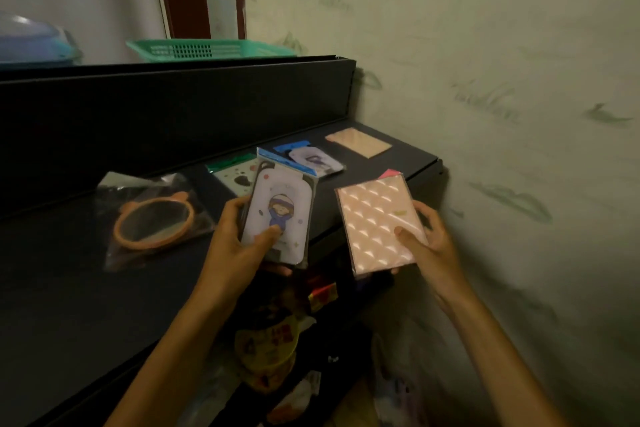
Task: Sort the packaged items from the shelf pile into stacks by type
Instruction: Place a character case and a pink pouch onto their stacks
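My left hand (242, 239) grips a packaged white card with a cartoon figure and a blue header (280, 208), thumb across its front. My right hand (426, 239) holds a pink quilted packaged item (374, 218) by its right lower edge, thumb on its face. Both are held above the front of the dark shelf (86, 288). On the shelf lie an orange round mirror in a clear bag (152, 222), a green-topped spotted pack (235, 173), another blue-topped cartoon pack (315, 159) and a second pink pack (358, 142) at the far right.
A green plastic basket (207, 48) and a blue lidded tub (31, 42) stand on the level above the shelf's back panel. A wall (519, 80) closes in on the right. Below the shelf's edge lie colourful wrapped goods (273, 347).
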A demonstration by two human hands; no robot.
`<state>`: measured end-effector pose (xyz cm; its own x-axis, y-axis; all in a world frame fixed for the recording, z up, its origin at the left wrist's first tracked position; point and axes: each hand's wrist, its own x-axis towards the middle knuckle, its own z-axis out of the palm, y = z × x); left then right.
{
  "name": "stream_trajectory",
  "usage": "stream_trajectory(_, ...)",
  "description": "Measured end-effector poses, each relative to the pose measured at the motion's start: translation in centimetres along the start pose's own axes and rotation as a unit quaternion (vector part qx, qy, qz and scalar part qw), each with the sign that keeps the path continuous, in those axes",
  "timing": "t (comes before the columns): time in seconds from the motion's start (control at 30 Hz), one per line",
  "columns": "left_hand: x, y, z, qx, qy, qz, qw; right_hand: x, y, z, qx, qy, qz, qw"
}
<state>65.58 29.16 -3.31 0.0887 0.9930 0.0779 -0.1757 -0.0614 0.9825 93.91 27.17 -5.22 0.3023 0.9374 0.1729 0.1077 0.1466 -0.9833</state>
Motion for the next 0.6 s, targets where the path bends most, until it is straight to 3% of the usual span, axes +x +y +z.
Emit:
stream_trajectory(0.23,9.8,0.4,4.1,0.001,0.055,0.006,0.998,12.6,1.0,-0.9,-0.026,-0.047,0.011,0.999)
stream_trajectory(0.6,18.4,-0.4,8.5,0.065,0.140,0.040,0.987,29.4,3.8,-1.1,-0.035,-0.104,-0.011,0.994)
